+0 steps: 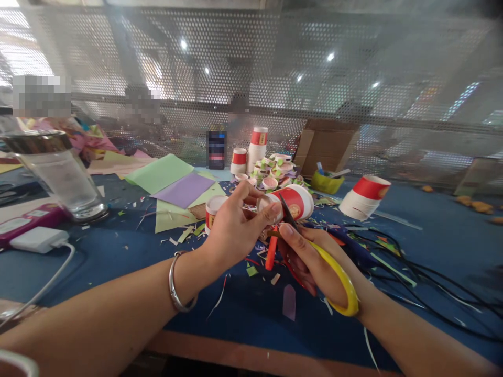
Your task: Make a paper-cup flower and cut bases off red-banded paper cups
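My left hand (239, 225) is closed, its thumb and fingers pinching a small round white cup piece (269, 205) in the middle of the view. My right hand (310, 256) is wrapped round scissors (346, 288) with yellow and red handles, their dark blades pointing up and left beside the piece. Right behind the blades a red and white paper cup (296, 203) lies on its side. Another paper cup (214, 209) stands partly hidden behind my left hand. An orange-red strip (271, 252) shows between my hands.
Stacked paper cups (258, 149) and a pile of decorated cup pieces (275, 170) stand behind. Left are coloured paper sheets (161, 173), a glass of water (66, 178) and a white charger (39, 239). Right are nested cups (364, 197) and black cables (416, 267). Paper scraps litter the blue table (133, 283).
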The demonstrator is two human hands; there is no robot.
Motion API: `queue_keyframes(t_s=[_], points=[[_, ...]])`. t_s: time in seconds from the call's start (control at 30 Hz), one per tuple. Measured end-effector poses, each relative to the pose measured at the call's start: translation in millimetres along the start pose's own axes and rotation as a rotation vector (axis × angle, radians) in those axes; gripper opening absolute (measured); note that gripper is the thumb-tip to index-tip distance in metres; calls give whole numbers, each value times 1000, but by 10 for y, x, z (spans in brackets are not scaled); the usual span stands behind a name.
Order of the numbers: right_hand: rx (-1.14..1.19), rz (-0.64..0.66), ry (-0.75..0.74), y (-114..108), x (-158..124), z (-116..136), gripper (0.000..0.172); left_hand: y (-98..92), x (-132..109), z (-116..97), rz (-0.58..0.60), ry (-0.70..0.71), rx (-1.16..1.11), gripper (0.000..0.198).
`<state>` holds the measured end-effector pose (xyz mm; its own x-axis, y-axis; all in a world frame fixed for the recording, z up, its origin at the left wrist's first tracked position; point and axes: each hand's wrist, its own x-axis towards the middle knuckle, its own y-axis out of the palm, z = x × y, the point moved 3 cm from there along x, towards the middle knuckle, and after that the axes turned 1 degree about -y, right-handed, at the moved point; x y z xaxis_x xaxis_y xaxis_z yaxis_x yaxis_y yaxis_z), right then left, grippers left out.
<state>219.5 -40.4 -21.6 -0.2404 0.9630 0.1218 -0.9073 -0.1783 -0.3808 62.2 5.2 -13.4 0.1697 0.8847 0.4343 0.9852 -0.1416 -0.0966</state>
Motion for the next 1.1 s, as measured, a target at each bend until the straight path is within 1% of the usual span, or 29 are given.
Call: queue_keyframes(t_s=[0.13, 0.3, 0.5, 0.63, 0.73, 0.93, 1.1], points=[[8, -18, 86, 13, -44, -1, 63, 5, -21, -15, 42, 6, -40, 32], [5, -55, 88, 8, -83, 34, 63, 31, -42, -25, 81, -32, -168, 33], [7, -49, 114, 2, -78, -19, 65, 38, -33, -15, 62, -38, -164, 33], [9, -45, 117, -9, -79, -19, 63, 29, -26, -11, 84, -27, -169, 33], [-1, -47, 98, -10, -82, -7, 62, 20, -33, -33, 98, -3, -133, 31], [16, -85, 148, 3, -113, 1, 63, -21, -50, -107, 47, 90, 28, 27], [26, -66, 105, 4, -126, 8, 61, -46, -55, -115, 59, 140, 95, 26]])
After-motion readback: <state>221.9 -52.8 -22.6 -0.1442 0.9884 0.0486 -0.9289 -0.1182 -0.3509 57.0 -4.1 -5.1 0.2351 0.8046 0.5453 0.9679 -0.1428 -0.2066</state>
